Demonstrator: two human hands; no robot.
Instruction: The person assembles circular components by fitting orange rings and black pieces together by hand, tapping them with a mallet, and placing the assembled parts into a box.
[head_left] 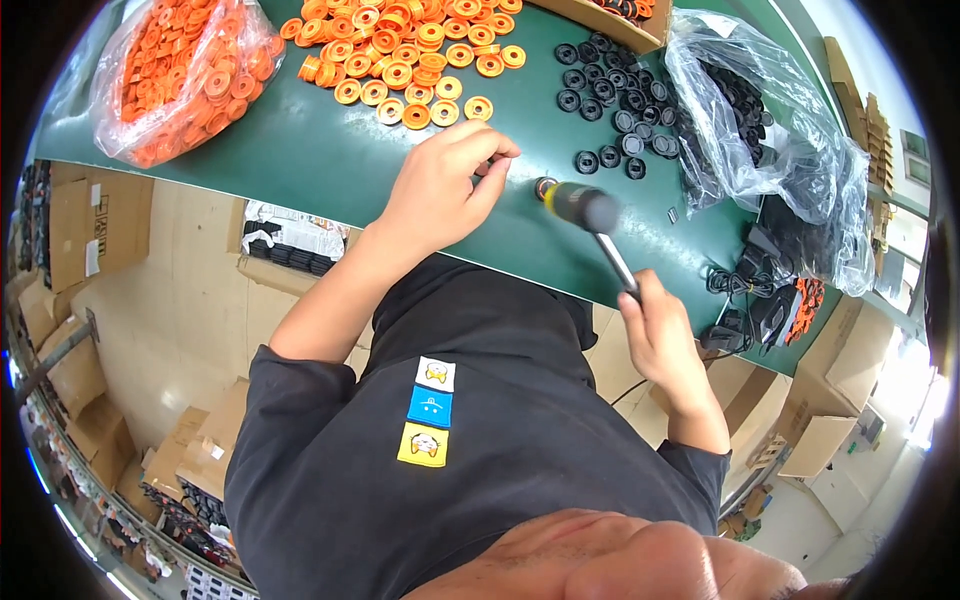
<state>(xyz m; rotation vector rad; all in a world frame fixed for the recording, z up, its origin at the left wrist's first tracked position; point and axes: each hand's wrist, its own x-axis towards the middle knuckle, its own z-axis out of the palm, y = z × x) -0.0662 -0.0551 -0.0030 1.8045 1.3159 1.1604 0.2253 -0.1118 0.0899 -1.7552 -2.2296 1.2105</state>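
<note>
My right hand (660, 335) grips a mallet (582, 208) by its handle. The mallet's black and yellow head is blurred and hangs over the table, largely covering a small round piece (543, 187) with an orange edge. Just left of that piece is my left hand (450, 185), its fingers curled and the thumb close against them. What it pinches, if anything, is hidden. Beyond my left hand lies a heap of orange spools or wheels (397, 74). Black round caps (623, 97) are scattered past the mallet, to the right.
A clear bag (190, 85) of orange pieces sits at the far left. On the right are an open plastic bag (800, 150) with black parts and a coiled cable (738, 282). A cardboard box (610, 22) stands at the back of the green table (300, 180).
</note>
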